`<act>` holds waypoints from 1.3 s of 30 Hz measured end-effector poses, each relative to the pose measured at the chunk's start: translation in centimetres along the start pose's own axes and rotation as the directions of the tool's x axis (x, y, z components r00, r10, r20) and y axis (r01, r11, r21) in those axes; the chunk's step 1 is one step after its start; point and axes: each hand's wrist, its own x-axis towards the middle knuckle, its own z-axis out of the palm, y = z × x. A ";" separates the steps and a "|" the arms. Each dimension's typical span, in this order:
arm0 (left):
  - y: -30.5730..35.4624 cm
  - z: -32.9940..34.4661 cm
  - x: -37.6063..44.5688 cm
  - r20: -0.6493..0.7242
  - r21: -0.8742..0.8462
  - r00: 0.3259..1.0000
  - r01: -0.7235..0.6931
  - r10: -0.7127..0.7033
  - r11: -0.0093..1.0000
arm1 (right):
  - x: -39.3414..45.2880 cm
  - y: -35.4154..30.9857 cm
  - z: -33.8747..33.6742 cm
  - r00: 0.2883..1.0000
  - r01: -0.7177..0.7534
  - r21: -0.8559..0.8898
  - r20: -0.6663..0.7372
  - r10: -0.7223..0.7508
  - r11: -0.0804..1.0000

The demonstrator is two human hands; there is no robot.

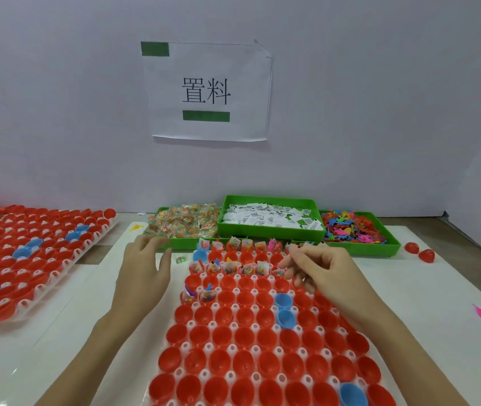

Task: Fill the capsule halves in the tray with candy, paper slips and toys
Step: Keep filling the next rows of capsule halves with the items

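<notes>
Head view: the left hand hovers with fingers spread and relaxed, holding nothing, just left of the tray of red and blue capsule halves; a loose candy packet lies just right of its fingertips, and the candy bin sits just beyond them. The right hand is over the tray's far right rows, fingers curled and pinching small items too small to identify. Beyond it stand the paper slips bin and the toys bin; filled halves lie to its left.
</notes>
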 end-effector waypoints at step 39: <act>-0.9 1.5 7.4 0.020 0.008 0.964 -0.267 0.267 0.964 | 0.2 0.6 -0.9 0.997 -0.017 -0.014 -0.069 0.016 1.000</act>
